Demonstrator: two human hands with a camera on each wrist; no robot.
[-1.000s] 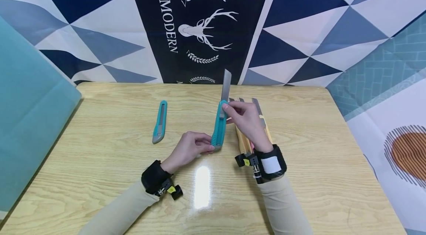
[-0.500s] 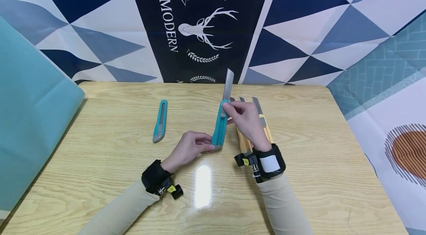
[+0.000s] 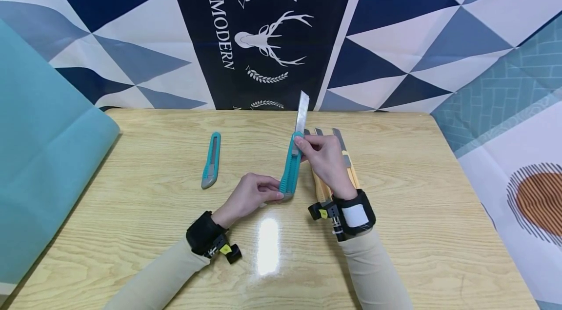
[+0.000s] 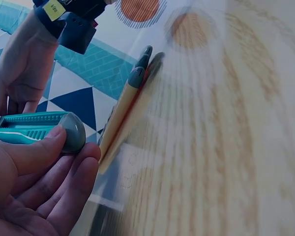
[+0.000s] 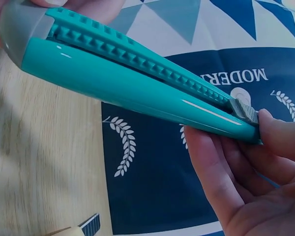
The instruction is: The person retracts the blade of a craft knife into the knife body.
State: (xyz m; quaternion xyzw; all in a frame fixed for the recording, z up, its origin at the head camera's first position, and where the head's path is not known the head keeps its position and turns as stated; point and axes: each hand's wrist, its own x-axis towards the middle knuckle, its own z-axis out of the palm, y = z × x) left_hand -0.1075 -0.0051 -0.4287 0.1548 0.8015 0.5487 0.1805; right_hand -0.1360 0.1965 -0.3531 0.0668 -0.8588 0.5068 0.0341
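Note:
A teal utility knife (image 3: 290, 168) is held tilted above the table, its long blade (image 3: 302, 112) extended and pointing toward the back wall. My left hand (image 3: 254, 194) pinches its grey end cap (image 4: 74, 133) between thumb and fingers. At the front of the handle my right hand (image 3: 324, 158) grips it, the thumb right by the grey slider (image 5: 244, 111) in the right wrist view. A second teal utility knife (image 3: 211, 159) with a grey end lies to the left. Several yellow utility knives (image 3: 322, 188) lie beneath and beside my right hand, partly hidden by it.
The wooden table (image 3: 417, 193) reaches back to a wall hanging (image 3: 263, 90) with a deer print. A teal sheet (image 3: 52, 144) bulges over the table's left edge. Black wrist cameras (image 3: 324, 211) stick out near both hands.
The knife's blade end has tipped slightly to the right, with both hands keeping their hold. The teal sheet at the left has billowed further over the table.

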